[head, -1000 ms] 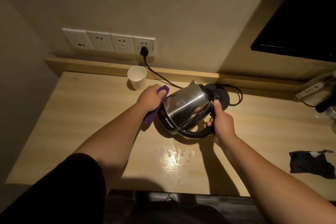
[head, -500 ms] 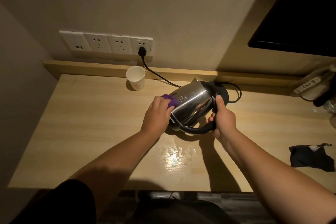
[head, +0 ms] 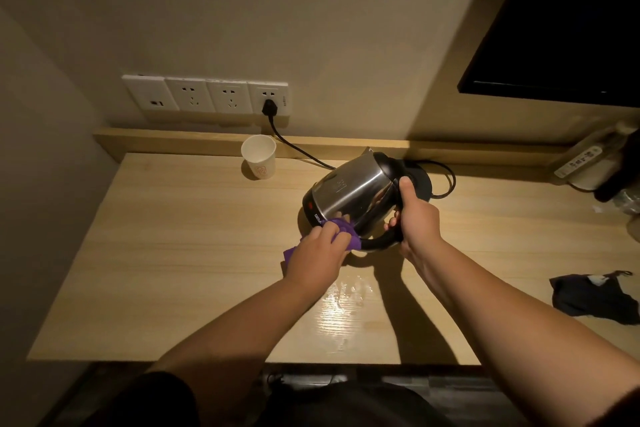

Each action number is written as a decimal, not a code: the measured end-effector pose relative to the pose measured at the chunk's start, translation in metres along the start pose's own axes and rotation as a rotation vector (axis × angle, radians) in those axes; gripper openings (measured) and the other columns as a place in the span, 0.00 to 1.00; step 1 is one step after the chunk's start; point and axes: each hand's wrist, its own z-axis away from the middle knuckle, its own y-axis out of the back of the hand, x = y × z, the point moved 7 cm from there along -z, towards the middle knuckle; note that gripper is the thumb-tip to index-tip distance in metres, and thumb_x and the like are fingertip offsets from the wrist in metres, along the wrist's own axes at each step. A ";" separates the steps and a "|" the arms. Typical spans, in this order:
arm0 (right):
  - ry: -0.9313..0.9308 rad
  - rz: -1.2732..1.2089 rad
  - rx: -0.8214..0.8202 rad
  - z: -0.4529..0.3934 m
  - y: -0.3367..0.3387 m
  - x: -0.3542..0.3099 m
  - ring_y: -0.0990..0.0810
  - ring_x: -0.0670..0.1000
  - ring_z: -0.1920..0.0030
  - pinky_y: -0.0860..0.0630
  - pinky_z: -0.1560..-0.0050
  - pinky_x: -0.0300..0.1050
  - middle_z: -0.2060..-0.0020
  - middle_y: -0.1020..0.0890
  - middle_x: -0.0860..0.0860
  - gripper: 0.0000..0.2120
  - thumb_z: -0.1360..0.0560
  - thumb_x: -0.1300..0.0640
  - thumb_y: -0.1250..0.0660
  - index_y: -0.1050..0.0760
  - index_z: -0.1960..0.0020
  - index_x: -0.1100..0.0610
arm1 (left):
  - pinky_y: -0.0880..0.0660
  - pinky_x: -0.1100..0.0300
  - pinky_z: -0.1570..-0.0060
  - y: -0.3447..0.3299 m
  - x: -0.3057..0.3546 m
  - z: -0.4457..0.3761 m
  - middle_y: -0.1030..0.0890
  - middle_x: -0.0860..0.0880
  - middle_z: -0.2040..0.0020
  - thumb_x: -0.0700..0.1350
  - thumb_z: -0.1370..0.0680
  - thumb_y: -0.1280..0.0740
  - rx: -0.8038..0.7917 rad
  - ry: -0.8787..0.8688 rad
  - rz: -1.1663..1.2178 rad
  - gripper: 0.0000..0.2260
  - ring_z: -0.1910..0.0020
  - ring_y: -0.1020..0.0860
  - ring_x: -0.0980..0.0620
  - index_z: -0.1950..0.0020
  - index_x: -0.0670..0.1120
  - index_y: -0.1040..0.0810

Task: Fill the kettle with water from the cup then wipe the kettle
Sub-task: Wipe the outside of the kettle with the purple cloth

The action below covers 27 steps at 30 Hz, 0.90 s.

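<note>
A steel kettle (head: 349,192) with a black handle is tilted over the wooden desk (head: 180,253), its base end toward me and to the left. My right hand (head: 417,218) grips the black handle. My left hand (head: 317,253) presses a purple cloth (head: 346,230) against the kettle's lower side near the handle's foot. A white paper cup (head: 259,157) stands upright at the back of the desk, left of the kettle; its inside is not visible.
The black kettle base (head: 420,180) sits behind the kettle, its cord (head: 298,149) running to a wall socket (head: 268,99). A wet patch (head: 341,298) shines on the desk near the front edge. A dark cloth (head: 594,295) lies at the right.
My left hand has slid the purple cloth from the kettle's far left side down and toward me, to the lower side by the handle. The kettle stays tilted in my right hand.
</note>
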 end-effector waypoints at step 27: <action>0.431 0.580 -0.129 -0.005 0.016 -0.033 0.21 0.53 0.61 0.27 0.62 0.49 0.63 0.19 0.54 0.22 0.25 0.38 0.33 0.24 0.57 0.58 | 0.29 0.56 0.58 -0.028 -0.101 0.045 0.29 0.47 0.45 0.52 0.18 0.43 -0.391 0.407 -0.047 0.12 0.54 0.25 0.48 0.39 0.48 0.27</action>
